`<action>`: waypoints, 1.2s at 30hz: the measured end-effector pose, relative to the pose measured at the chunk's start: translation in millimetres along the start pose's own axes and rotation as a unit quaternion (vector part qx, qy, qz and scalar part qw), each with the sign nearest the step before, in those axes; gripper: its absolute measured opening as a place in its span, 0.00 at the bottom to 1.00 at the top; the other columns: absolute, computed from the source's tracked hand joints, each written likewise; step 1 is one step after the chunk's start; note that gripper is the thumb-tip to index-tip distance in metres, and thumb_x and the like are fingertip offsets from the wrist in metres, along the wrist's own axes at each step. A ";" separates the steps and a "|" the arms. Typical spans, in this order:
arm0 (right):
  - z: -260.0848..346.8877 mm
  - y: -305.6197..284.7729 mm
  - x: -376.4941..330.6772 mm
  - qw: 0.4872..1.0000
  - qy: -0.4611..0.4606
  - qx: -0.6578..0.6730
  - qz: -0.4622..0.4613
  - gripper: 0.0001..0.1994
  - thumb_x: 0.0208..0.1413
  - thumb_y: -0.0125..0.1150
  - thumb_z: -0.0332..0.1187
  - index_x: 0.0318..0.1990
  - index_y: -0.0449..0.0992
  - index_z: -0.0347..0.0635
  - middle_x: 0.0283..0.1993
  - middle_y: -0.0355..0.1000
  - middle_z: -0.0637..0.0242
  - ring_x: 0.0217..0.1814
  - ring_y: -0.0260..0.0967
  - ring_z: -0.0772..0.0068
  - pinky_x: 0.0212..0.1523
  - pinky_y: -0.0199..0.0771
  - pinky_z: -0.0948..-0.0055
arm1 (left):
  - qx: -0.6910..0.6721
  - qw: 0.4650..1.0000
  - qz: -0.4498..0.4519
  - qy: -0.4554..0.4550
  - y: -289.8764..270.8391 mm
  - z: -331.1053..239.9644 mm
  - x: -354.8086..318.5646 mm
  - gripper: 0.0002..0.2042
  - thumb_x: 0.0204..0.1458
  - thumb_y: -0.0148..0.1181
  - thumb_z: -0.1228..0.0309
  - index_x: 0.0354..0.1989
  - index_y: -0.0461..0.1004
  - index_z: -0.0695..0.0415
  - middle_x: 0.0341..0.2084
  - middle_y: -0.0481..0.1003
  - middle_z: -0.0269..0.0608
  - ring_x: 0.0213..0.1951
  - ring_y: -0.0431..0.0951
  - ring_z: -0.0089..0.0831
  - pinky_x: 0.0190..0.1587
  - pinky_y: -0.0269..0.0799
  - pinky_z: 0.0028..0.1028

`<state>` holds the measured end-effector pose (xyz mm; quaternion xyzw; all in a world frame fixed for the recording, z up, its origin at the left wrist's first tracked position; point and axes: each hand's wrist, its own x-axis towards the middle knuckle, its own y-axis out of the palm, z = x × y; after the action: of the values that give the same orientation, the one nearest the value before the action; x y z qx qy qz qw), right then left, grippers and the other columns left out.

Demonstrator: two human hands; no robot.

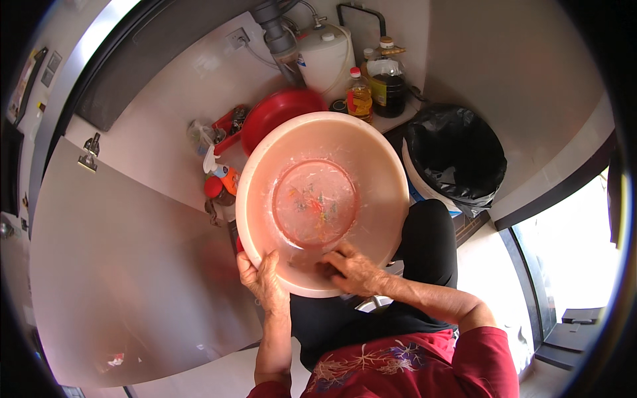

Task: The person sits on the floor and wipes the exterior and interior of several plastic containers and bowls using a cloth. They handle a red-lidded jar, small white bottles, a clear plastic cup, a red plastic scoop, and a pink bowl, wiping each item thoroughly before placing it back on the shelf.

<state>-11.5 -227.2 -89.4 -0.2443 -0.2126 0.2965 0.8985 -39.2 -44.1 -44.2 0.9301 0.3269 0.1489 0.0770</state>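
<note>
A large pale-pink plastic basin (381, 199) is tilted toward me over my lap, its inside facing up. A printed coloured pattern shows on its round bottom. My left hand (264, 282) grips the near-left rim, thumb on the inside and fingers around the outside. Inside the basin, against the near wall, is my right hand (357, 270) with its fingers bent inward. Its fingertips are partly hidden, and whether they hold something small I cannot make out. Just beyond the basin's far rim lies a red basin (275, 109), partly covered by it.
An open cabinet door (133, 265) stands at left. Inside are a spray bottle (225, 174), a red-lidded jar (215, 189), an oil bottle (359, 96), a dark bottle (388, 93), a white tank (325, 56) and a drain pipe (279, 40). A black-lined bin (454, 152) is at right.
</note>
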 end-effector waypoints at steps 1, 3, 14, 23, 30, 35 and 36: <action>21.6 -3.4 7.5 0.996 0.041 0.074 0.034 0.17 0.47 0.59 0.28 0.47 0.69 0.40 0.51 0.61 0.52 0.52 0.65 0.52 0.51 0.69 0.60 | -0.005 1.000 -0.002 -0.005 0.3 -4.6 -1.4 0.11 0.46 0.56 0.83 0.38 0.67 0.58 0.35 0.72 0.37 0.36 0.71 0.24 0.45 0.68 0.26; 38.3 -1.1 22.7 0.987 0.023 0.156 0.012 0.13 0.51 0.59 0.29 0.45 0.68 0.40 0.42 0.68 0.56 0.45 0.69 0.59 0.46 0.70 0.66 | -0.017 1.000 0.007 -0.024 8.4 -17.9 -3.0 0.15 0.46 0.56 0.83 0.44 0.66 0.59 0.40 0.72 0.39 0.40 0.71 0.26 0.47 0.68 0.28; 10.3 -42.4 158.2 0.906 -0.091 0.139 -0.389 0.08 0.52 0.58 0.27 0.39 0.67 0.43 0.39 0.64 0.59 0.40 0.63 0.61 0.43 0.67 0.68 | -0.016 0.998 0.005 -0.057 7.4 -28.8 -7.8 0.23 0.42 0.56 0.82 0.52 0.67 0.62 0.44 0.72 0.40 0.43 0.72 0.27 0.49 0.67 0.29; 36.2 15.9 91.7 0.946 -0.247 -0.192 -0.084 0.14 0.36 0.63 0.38 0.35 0.76 0.48 0.53 0.61 0.61 0.60 0.55 0.52 0.51 0.60 0.47 | 0.020 0.999 0.008 -0.040 -4.3 -26.9 -12.8 0.22 0.38 0.51 0.84 0.48 0.69 0.66 0.40 0.73 0.39 0.39 0.72 0.25 0.46 0.69 0.25; -28.7 -2.0 105.0 0.915 -0.087 -0.321 -0.227 0.17 0.44 0.57 0.37 0.45 0.71 0.49 0.58 0.60 0.65 0.64 0.53 0.54 0.55 0.54 0.45 | 0.006 0.998 0.023 -0.052 -7.0 -29.5 -15.3 0.21 0.37 0.51 0.84 0.45 0.71 0.66 0.38 0.74 0.38 0.38 0.72 0.24 0.44 0.68 0.24; -45.0 -18.6 98.1 0.883 0.035 -0.356 -0.304 0.15 0.44 0.55 0.33 0.42 0.71 0.39 0.61 0.55 0.50 0.61 0.53 0.47 0.47 0.57 0.48 | 0.023 0.998 0.021 -0.055 -8.8 -29.5 -13.1 0.20 0.36 0.50 0.83 0.43 0.71 0.65 0.36 0.74 0.41 0.36 0.74 0.27 0.43 0.70 0.26; -43.8 -18.2 95.9 0.883 0.047 -0.351 -0.308 0.14 0.44 0.55 0.32 0.41 0.71 0.38 0.62 0.55 0.50 0.61 0.53 0.46 0.48 0.57 0.48 | 0.019 0.998 0.025 -0.061 -6.8 -30.0 -13.1 0.20 0.36 0.50 0.83 0.43 0.71 0.66 0.36 0.74 0.40 0.36 0.74 0.27 0.43 0.70 0.26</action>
<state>89.7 -192.7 -91.0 -0.4797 -0.3244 -0.1008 0.8090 -62.7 -45.7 -20.4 0.9464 0.3014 0.0877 0.0759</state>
